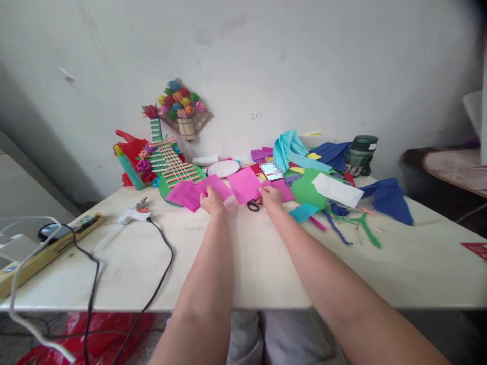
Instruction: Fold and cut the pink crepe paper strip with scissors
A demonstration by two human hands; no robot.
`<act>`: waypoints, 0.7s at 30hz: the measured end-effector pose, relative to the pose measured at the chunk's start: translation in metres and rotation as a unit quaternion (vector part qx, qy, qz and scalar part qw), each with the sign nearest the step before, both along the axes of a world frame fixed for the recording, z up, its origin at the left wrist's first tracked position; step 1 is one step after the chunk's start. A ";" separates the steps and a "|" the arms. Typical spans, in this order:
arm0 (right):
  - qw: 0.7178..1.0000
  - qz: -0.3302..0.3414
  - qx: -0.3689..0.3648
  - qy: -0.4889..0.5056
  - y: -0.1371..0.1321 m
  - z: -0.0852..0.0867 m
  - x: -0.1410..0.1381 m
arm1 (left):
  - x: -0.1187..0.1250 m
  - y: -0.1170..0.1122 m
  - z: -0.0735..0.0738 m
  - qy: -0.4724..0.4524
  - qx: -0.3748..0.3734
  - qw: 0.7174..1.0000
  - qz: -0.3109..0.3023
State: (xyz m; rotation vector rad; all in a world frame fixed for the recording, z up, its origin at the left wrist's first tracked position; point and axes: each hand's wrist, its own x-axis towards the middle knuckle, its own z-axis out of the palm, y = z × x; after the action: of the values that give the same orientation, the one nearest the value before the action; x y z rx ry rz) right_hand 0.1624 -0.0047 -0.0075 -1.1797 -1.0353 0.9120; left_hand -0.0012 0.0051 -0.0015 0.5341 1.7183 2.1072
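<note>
My left hand (212, 201) pinches a magenta paper square (215, 186) that lies on the table next to another magenta sheet (184, 195). My right hand (270, 196) grips the edge of a pink paper square (244, 184) lifted slightly off the white table (243, 263). Black-handled scissors (253, 205) lie between my hands, just left of my right fingers. Another magenta sheet (283, 190) sits behind my right hand.
A glue gun (133, 215) with a black cord (160, 274) lies at the left, near a yellow ruler (49, 251). Green (306, 190), white (337, 190), blue (388, 200) and cyan (289, 147) papers pile at the right. Paper-flower crafts (167, 162) lean on the wall. A dark green jar (361, 154) stands behind.
</note>
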 end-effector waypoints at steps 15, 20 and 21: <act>0.988 0.012 -0.044 0.146 -0.008 0.008 -0.001 | -0.001 -0.002 -0.002 0.091 -0.162 0.983 -0.003; 0.987 0.012 -0.052 0.152 -0.005 0.005 0.000 | -0.014 -0.003 0.004 0.103 -0.167 0.980 -0.005; 0.987 0.014 -0.052 0.150 -0.005 0.005 0.000 | -0.019 -0.004 0.007 0.116 -0.168 0.979 0.007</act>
State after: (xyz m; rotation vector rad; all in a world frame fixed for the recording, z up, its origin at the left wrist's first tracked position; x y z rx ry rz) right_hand 0.1621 -0.0095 -0.0027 -1.0745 -0.7698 1.1392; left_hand -0.0204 0.0006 0.0053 0.6850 2.1561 1.7624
